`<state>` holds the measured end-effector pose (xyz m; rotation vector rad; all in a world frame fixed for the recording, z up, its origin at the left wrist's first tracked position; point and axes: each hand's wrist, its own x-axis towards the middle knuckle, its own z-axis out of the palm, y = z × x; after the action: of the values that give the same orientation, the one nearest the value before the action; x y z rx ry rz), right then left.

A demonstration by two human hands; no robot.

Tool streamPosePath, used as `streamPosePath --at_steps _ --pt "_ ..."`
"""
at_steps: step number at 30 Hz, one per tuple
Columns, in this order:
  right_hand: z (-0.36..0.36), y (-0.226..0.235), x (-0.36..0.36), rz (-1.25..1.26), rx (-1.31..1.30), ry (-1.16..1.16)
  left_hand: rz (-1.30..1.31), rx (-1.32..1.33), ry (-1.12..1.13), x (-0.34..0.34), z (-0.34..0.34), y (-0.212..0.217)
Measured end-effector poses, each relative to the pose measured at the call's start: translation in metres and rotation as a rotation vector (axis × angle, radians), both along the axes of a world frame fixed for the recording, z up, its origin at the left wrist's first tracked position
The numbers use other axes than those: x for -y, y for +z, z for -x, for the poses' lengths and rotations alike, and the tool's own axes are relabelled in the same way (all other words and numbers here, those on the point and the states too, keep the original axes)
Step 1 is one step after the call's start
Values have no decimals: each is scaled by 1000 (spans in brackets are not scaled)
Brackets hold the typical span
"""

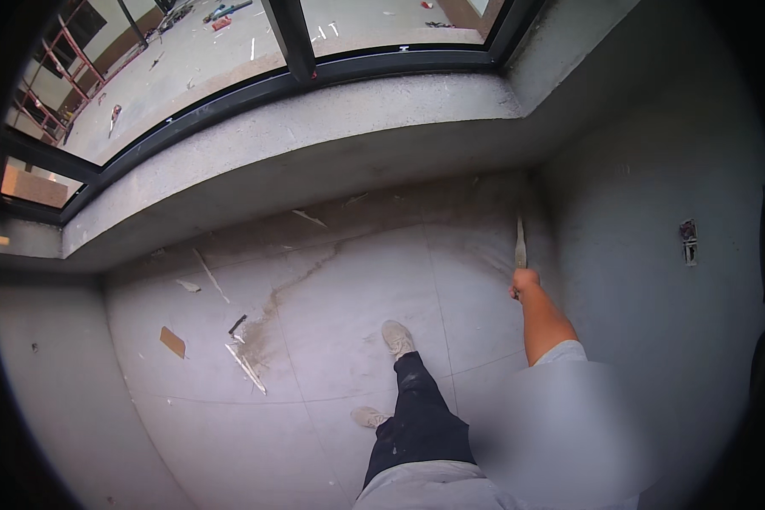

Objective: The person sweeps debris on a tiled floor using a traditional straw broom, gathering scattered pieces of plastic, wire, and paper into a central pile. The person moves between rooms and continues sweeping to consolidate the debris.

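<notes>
My right hand (525,280) is closed round the near end of a narrow, pale, brush-like tool (520,242). I see the tool almost edge-on, so its exact kind is hard to make out. It points away from me, its far tip low in the corner where the right wall meets the wall under the window. Faint dusty smears (493,259) mark the floor just left of it. My right arm stretches forward, bare below a light sleeve. No part of my left hand shows.
White scrap strips (246,369), a brown flat piece (172,342) and a trail of dust (263,327) lie on the tiled floor (365,289) to the left. A deep window sill (314,127) runs across the front. An opened socket box (688,242) sits in the right wall.
</notes>
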<state>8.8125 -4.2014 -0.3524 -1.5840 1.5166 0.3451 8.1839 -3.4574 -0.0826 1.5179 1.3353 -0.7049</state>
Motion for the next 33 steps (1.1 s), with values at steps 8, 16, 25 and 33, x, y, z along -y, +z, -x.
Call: streamPosePath --at_steps 8,16,25,33 --pt "-117 -26 -129 -20 -46 404 -65 -310 40 75 -199 36" --pt "-39 25 -378 -110 -71 614 170 -288 32 26 -183 13" --pt "84 60 -617 -84 -172 1407 -47 -93 467 -31 -84 12" --pt "342 50 -789 -228 -191 1935 -66 -101 674 -99 45 25"
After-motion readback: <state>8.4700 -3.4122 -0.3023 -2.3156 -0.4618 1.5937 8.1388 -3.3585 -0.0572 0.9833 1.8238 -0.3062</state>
